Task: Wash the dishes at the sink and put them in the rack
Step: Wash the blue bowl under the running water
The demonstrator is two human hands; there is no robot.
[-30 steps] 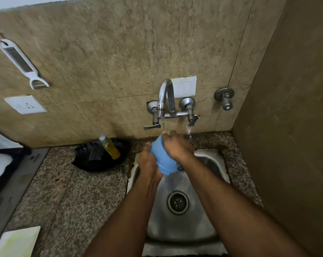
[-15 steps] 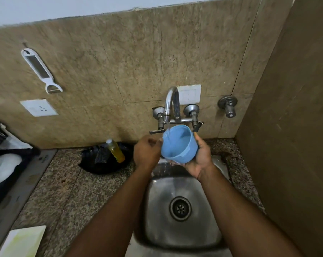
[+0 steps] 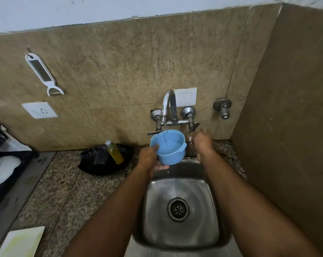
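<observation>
Left hand (image 3: pixel 148 157) has the blue bowl (image 3: pixel 168 149) by its left rim, thumb hooked over the edge and fingers cupped underneath, holding it mouth-up right under the tap (image 3: pixel 168 108) at the back edge of the sink (image 3: pixel 181 204). A thin stream of water runs into the bowl, and there's a bit pooled in the bottom. Right hand (image 3: pixel 203 143) is up just beside the bowl's right side, near the right tap handle (image 3: pixel 193 126), holding nothing. Its fingers look loosely bent, but it's blurry, so can't say whether they touch the handle. On the worktop's back edge, left of the sink, a yellow soap bottle (image 3: pixel 114 152) lies in a black tray (image 3: pixel 105 160). A dish rack (image 3: pixel 3 164) sits at the far left edge.
</observation>
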